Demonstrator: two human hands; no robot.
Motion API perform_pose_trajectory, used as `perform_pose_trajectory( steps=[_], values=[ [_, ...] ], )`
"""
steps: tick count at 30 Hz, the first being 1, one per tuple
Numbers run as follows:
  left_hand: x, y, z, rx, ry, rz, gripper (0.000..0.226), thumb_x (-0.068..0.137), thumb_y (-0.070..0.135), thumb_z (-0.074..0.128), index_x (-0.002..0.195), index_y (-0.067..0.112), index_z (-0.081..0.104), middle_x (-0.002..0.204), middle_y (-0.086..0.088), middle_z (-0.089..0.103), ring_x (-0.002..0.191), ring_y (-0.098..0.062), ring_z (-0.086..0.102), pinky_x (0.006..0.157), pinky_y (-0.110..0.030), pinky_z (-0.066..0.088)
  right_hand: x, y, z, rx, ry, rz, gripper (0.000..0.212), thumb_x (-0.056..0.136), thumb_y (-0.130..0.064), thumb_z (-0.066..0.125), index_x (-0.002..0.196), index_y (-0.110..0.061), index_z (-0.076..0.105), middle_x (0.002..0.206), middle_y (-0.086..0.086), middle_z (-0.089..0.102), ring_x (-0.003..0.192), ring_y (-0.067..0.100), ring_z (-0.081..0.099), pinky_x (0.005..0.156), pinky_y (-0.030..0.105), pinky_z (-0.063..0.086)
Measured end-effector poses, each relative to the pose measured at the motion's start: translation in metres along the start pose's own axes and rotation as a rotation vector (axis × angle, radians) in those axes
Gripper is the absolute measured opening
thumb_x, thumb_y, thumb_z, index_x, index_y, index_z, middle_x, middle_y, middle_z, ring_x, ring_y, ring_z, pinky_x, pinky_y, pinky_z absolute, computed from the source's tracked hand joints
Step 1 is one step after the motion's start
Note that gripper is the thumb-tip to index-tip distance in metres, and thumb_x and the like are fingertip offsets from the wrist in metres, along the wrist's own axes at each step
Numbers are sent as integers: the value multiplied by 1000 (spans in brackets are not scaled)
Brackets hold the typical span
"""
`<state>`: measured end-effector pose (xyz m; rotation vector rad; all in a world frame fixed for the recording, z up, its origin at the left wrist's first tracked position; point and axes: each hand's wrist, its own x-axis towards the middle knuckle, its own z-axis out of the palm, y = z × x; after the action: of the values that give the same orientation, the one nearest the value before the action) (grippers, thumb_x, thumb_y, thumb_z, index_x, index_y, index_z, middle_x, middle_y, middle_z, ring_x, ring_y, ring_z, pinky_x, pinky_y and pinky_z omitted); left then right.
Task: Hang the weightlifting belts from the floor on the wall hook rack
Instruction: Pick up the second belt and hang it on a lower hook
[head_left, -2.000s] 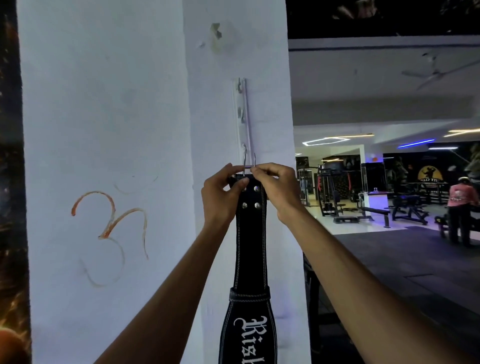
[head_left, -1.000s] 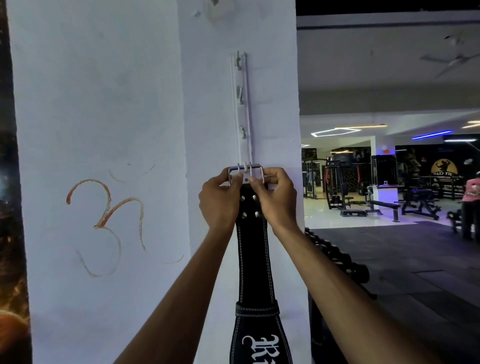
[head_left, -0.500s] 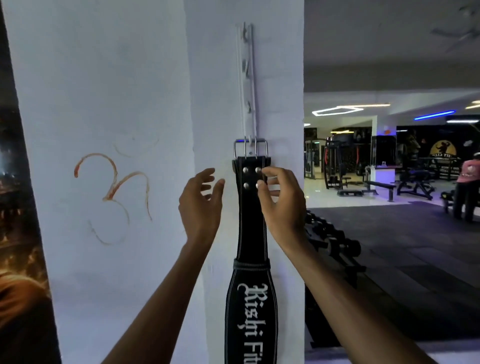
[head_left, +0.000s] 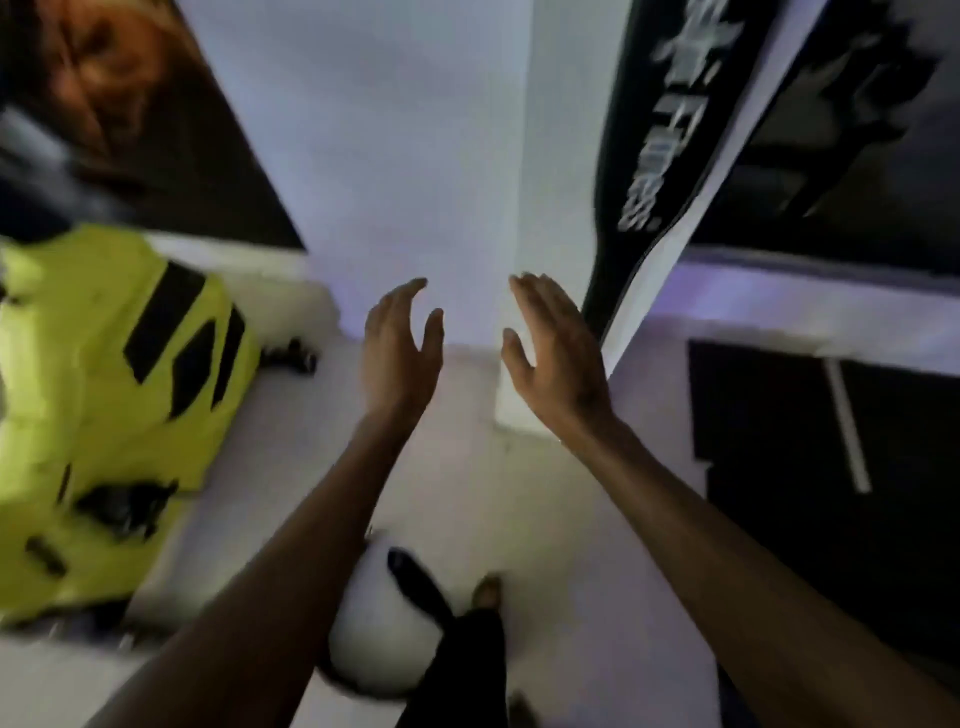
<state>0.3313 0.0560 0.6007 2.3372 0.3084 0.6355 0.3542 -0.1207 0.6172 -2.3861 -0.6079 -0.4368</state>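
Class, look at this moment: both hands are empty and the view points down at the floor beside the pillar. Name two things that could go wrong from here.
1. The left hand and right hand are open, so nothing steadies the hanging black belt; if poorly hooked, it might slip off.
2. A yellow object and a white rounded object lie near the feet, a possible trip hazard in this blurred, fast-moving view.

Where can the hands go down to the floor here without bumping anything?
Bare floor lies beside the pillar base, beneath the empty left hand and right hand. Crowded: yellow bag on the left, hung belt on the right, a white round object near the feet.
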Motion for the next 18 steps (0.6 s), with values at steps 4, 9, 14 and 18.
perform_pose_trajectory(
  steps=[4,9,14,18],
  values=[
    [-148,-109,12,121,-207,-201,38,98,21,57,133,9,59,132,-12,65,124,-35,57,106,-40,42,-129,13,95,11,-225,83,52,90,-16,60,139,0,51,140,22,56,134,38,49,111,45,42],
    [-298,-223,17,188,-370,-521,41,100,24,56,139,13,56,141,-8,60,131,-30,53,108,-41,43,-266,15,214,14,-579,123,52,88,-14,61,137,2,52,136,24,58,131,41,52,109,47,44],
    [-407,-363,52,187,-390,-776,40,96,12,58,136,12,58,133,-10,62,123,-32,57,104,-44,47,-378,22,373,34,-821,180,51,92,-16,56,140,1,48,138,21,56,135,38,47,111,43,40],
    [-462,-482,80,183,-329,-953,44,92,4,57,136,11,59,131,-11,62,120,-30,60,103,-41,47,-441,23,511,30,-938,226,50,97,-20,51,143,-2,45,137,19,56,132,34,48,106,39,41]
  ],
)
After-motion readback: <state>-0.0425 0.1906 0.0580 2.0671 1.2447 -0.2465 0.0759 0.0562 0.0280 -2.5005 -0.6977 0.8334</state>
